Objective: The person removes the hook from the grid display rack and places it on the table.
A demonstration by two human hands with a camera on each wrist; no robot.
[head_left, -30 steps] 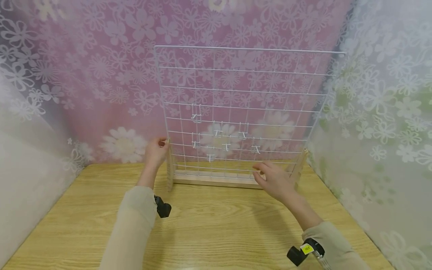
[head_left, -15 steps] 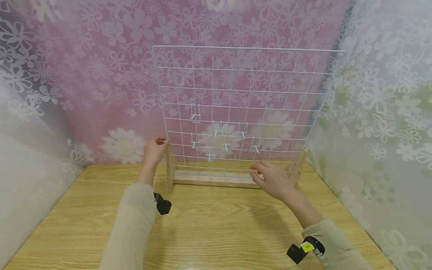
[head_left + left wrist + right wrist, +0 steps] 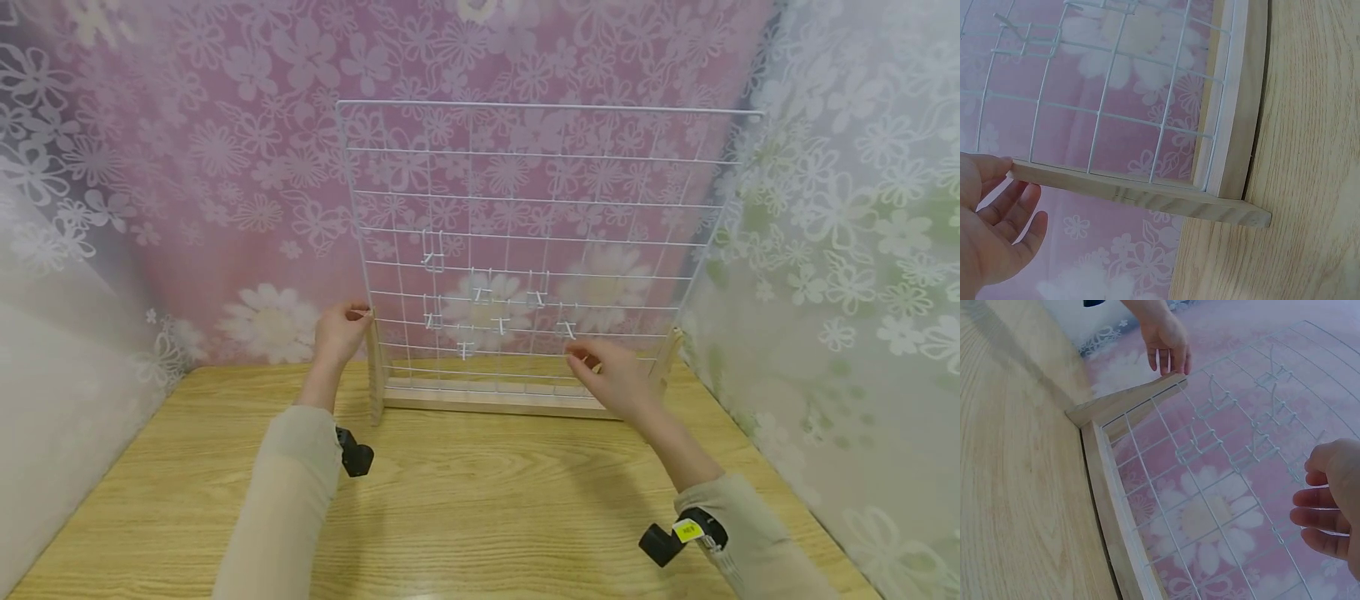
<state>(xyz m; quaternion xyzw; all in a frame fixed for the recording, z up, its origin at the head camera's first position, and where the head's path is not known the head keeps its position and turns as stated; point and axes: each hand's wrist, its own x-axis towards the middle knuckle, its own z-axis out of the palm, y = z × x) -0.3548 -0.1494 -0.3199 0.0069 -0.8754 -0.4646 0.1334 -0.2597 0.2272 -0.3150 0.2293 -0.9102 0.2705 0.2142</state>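
The left hand point(image 3: 341, 335) pinched the left post point(image 3: 376, 371) of the wire rack point(image 3: 547, 105) on the surface point(image 3: 480, 508), while the right hand point(image 3: 618, 379), loosely curved, was beside the rightmost hook point(image 3: 569, 330), which a careless knock could dislodge.

No readable text. Only candidate: yellow label point(image 3: 687, 530) on the black wrist camera point(image 3: 660, 546) at the right sleeve point(image 3: 761, 529), head view. It carries dark characters, too small and blurred to make out. Nothing legible in either wrist view.
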